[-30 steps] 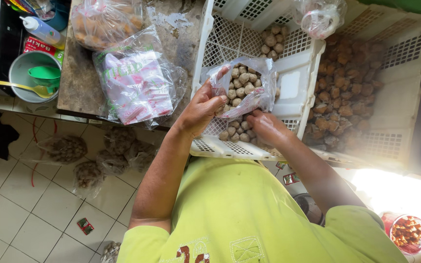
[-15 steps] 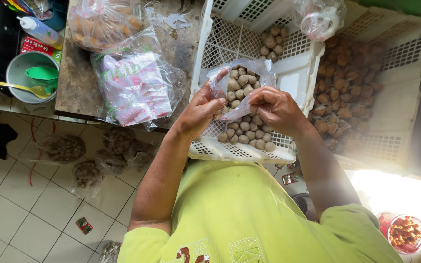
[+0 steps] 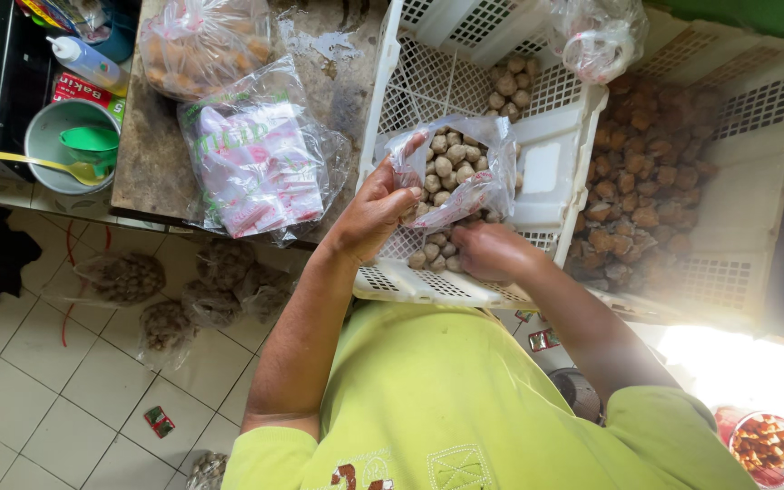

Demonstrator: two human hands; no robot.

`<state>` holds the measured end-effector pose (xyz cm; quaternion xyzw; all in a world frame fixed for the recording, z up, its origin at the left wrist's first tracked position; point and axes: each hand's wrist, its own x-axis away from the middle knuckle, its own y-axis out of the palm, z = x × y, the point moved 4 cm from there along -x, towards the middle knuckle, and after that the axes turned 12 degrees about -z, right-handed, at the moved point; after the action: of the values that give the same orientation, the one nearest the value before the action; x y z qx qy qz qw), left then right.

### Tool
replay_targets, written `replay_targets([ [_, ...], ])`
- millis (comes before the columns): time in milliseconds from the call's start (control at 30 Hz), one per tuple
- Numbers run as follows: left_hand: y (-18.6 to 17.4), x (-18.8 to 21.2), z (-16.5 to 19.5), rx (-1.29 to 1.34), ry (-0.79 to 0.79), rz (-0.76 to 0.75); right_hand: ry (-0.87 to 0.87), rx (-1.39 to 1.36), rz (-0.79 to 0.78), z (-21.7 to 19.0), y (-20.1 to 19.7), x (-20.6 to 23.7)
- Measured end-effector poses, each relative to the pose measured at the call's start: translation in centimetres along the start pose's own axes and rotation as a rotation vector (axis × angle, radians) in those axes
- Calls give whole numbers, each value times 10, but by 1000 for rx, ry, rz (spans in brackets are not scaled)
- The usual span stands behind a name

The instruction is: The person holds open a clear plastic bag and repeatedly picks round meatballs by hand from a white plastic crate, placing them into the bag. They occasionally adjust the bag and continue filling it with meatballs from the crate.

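My left hand [image 3: 376,210] grips the edge of a clear plastic bag [image 3: 458,172] partly filled with small grey-brown balls, holding it over a white perforated crate [image 3: 398,91]. My right hand [image 3: 492,251] is down in the crate below the bag, its fingers curled among the loose balls [image 3: 430,257]; whether they hold any I cannot tell. More balls [image 3: 512,88] lie at the crate's far end.
A second white crate [image 3: 755,172] to the right holds brown fried chunks [image 3: 632,186]. A knotted clear bag [image 3: 596,36] sits on top. Left, a worn table [image 3: 147,154] carries packets in bags [image 3: 251,159]. Filled bags [image 3: 124,277] lie on the tiled floor. A bowl with a spoon [image 3: 65,150] stands far left.
My right hand left the bag's side and dropped down into the crate under it. My left hand keeps hold of the bag, which now hangs more open.
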<state>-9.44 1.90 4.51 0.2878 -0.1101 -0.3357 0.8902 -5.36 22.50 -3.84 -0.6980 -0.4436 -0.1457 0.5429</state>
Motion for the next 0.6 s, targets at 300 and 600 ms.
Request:
replay_targets([
  [300,-7,1,-7,-21,-11,-12,-756,-1101,143,3,-61,50],
  [600,-3,-3,-7,35,39,-41,-47,-101,247,20,-33,29],
])
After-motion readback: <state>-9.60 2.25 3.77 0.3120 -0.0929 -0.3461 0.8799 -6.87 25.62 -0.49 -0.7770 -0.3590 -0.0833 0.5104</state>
